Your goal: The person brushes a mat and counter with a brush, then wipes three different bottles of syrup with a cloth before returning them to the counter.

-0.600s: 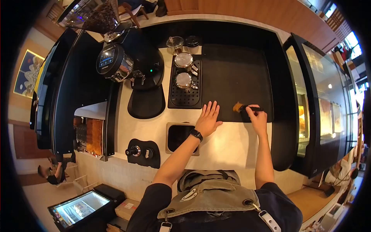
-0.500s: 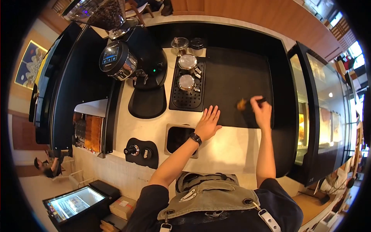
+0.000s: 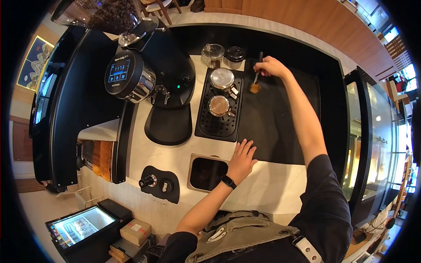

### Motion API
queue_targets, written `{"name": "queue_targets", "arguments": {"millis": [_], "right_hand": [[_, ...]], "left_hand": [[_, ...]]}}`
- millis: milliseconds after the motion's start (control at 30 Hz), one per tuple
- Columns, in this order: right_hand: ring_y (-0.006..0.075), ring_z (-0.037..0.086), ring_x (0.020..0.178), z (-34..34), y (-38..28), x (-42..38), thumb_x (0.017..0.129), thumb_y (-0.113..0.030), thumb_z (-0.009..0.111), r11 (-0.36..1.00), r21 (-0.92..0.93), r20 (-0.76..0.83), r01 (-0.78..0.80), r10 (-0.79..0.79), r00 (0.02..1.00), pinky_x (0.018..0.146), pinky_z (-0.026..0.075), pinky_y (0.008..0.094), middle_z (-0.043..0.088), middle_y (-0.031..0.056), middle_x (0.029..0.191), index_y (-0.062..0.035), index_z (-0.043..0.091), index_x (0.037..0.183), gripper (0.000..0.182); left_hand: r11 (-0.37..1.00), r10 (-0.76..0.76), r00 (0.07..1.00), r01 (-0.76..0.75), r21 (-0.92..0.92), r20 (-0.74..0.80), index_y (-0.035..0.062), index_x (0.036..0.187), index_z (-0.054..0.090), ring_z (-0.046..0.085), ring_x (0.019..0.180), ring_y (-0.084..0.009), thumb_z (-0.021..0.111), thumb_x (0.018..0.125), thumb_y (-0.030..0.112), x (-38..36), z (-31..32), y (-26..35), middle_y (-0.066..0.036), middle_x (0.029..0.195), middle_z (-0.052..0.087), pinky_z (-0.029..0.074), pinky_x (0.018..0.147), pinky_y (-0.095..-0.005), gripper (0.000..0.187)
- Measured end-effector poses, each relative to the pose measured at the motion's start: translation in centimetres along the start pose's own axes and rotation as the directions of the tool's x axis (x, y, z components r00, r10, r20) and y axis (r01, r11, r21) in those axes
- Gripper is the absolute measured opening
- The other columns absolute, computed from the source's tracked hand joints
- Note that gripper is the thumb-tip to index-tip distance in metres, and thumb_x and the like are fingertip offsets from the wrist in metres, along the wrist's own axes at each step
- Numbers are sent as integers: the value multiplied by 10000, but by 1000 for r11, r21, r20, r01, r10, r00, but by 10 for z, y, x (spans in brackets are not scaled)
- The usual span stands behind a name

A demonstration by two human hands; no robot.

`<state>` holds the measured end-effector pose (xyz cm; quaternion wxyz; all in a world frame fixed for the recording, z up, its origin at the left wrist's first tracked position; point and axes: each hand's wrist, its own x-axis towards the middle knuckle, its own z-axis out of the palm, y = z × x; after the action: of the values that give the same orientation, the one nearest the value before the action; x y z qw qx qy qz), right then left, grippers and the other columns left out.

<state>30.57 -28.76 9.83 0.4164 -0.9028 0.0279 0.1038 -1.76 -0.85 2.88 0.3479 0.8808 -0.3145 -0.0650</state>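
My right hand (image 3: pixel 272 67) is closed around the dark handle of a brush (image 3: pixel 255 88) at the far left part of the black mat (image 3: pixel 285 118). The tan bristles point down toward me over the mat. Flat at the mat's near left corner lies my left hand (image 3: pixel 242 160), fingers stretched out and nothing held. Left of the brush, a black perforated drip tray (image 3: pixel 218 128) carries two round metal-topped pieces with spouts (image 3: pixel 222 78) (image 3: pixel 219 105). Behind the tray stand a clear glass container (image 3: pixel 213 55) and a black-lidded jar (image 3: pixel 235 56).
A coffee grinder (image 3: pixel 173 70) with a bean hopper stands at the left, its screen lit. A metal-rimmed recess (image 3: pixel 190 177) and a black pad (image 3: pixel 151 195) with two tamping tools are at the counter's near side. A glass display case (image 3: pixel 362 144) borders the right.
My right hand has swept the brush from the mat's near right area to its far left part. My left hand stays at the near left corner; the camera view has shifted slightly.
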Motion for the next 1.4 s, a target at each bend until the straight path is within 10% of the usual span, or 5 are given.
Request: {"name": "queue_targets", "arguments": {"millis": [167,733,967,1067,1400], "right_hand": [[175,677,618,25,7,-2,849,-341,736,960,21,-472,279,-237,849,628,542,340,706,99,683,-20,782,860,325],[177,697,638,5,-11,-20,875,-298,703,987,-12,-286,158,-155,946,646,549,332,735,124,724,-6,803,988,329],[159,656,567,-12,-34,-28,876,-260,697,1000,0,380,-20,18,925,566,532,307,716,97,687,26,792,982,319],[154,669,595,-4,-8,-10,888,-305,705,938,-135,-309,319,-346,886,596,539,303,710,102,678,-1,792,1009,339],[390,748,856,-16,-2,-19,886,-392,715,926,-361,-207,108,-192,959,825,584,458,746,255,849,33,779,910,430]], "left_hand": [[999,-24,1000,25,-31,7,-2,1334,588,374,1473,-399,744,918,203,-1,0,1,-178,1498,485,303,1243,-543,489],[1000,-20,999,20,0,29,7,1342,584,377,1469,-397,741,921,210,2,-1,-1,-174,1498,486,302,1245,-526,492],[1000,-13,1000,13,-7,12,6,1336,591,387,1464,-390,740,922,210,4,-3,-4,-172,1495,492,305,1245,-528,485],[1000,-22,999,22,-8,25,4,1338,591,387,1465,-387,742,921,213,2,-2,-1,-172,1498,491,304,1246,-526,490],[1000,-3,1000,3,16,28,1,1344,593,387,1471,-385,746,920,213,4,-4,0,-171,1497,496,304,1246,-515,498]]}}
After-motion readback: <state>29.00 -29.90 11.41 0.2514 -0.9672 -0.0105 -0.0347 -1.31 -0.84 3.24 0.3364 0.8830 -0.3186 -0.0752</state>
